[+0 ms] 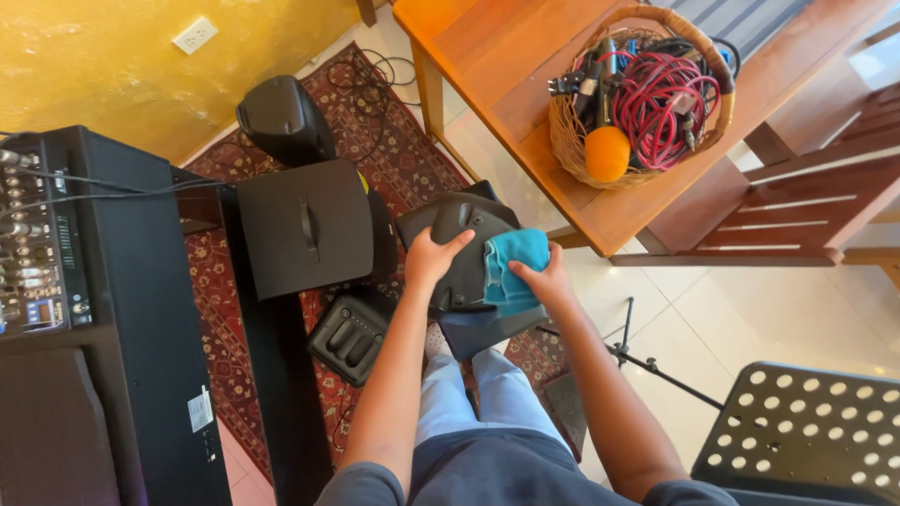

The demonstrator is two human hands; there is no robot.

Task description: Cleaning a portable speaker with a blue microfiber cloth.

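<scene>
Head view, the only one: person seated or standing over their own lap, jeans visible below, w/ a black moulded speaker [461, 253] held up in front of them, roughly above the knees and just off the corner of the wooden surface [600, 201]. Left hand [431, 258] grips the speaker's left edge, thumb over the top, fingers curled round the side, prob. to steady the body so it doesn't turn while it's rubbed. Right hand [544, 281] is closed on a teal cloth [511, 267], pinching the fabric bunched between thumb and fingers and pressing it flat against the speaker's right face; the cloth drapes over that edge. Both forearms reach fwd from the bottom of the frame, elbows bent and tucked, wrists about level, left arm a bit straighter. On the surface sits a wicker basket [567, 131] packed w/ red and black cables [661, 94] and an orange ball-like thing [607, 153], well apart from the hands. To the left on the floor, on a patterned rug [225, 309]: a bigger black speaker cabinet [305, 225] w/ a top handle, a rounded black unit [284, 117] behind it, a small black foot-pedal box [352, 333] near the left forearm. A mixer rack [37, 234] w/ plugged leads stands far left; a perforated black music-stand tray [806, 431] is at bottom right.
</scene>
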